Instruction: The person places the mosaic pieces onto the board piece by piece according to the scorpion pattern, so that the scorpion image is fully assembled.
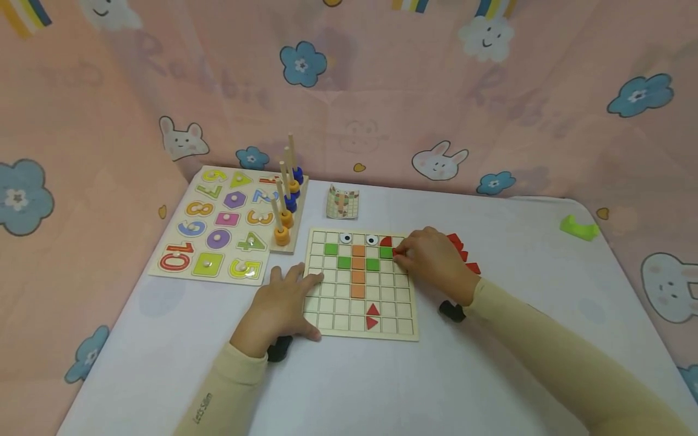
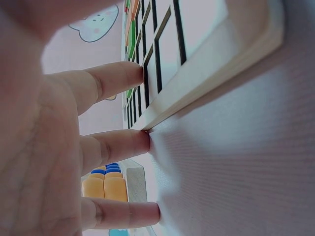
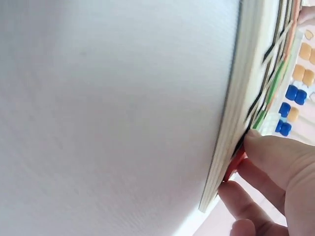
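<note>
A square wooden grid board [image 1: 332, 306] lies on the table. It holds a column of orange tiles [image 1: 357, 277], several green tiles [image 1: 331, 249], two round eye pieces [image 1: 346, 238], a rounded red piece [image 1: 386, 241] in the top row and two red triangles [image 1: 372, 310] low down. At the right edge, my right hand [image 1: 438, 260] pinches a small red piece [image 3: 237, 162] between thumb and fingers, low over the grid; its shape is mostly hidden. My left hand [image 1: 277, 310] is spread along the left edge, one fingertip [image 2: 132, 74] on the board's rim and others on the tablecloth.
Several loose red pieces [image 1: 458, 247] lie right of the board, behind my right hand. A number puzzle board [image 1: 226, 219] and a peg stand with rings [image 1: 282, 235] are at the back left. A small picture card [image 1: 342, 206] lies behind the grid; a green curved object [image 1: 579, 228] sits far right.
</note>
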Available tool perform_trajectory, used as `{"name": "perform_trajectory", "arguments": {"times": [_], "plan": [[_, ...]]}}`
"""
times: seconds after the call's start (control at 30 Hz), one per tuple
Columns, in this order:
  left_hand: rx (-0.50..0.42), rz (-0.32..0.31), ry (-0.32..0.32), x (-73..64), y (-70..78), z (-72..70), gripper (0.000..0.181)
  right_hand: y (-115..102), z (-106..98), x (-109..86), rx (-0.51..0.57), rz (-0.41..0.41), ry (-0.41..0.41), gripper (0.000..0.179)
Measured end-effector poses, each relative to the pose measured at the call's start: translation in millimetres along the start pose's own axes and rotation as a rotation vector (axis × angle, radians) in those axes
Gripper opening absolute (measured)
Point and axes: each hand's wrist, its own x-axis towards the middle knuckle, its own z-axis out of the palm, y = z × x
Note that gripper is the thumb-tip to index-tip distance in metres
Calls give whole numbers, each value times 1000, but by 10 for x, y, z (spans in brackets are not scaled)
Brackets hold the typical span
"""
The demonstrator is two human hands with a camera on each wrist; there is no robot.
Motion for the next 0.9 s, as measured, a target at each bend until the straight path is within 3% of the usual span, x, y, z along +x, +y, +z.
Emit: {"name": "perform_trajectory", "arguments": {"times": [0.27, 0.53, 0.73, 0.9], "plan": [[-4, -5, -3, 2, -14, 24, 111, 16, 7, 11, 26, 39, -20, 27], [10, -2, -5, 19, -19, 34, 112, 30, 47, -15, 131, 104, -62, 28], [13, -7, -4, 16, -9, 19, 112, 64, 22, -21, 140, 124, -46, 25], [0, -10, 0, 3, -1, 13, 112, 222, -94, -46, 140, 204, 2, 27]]}}
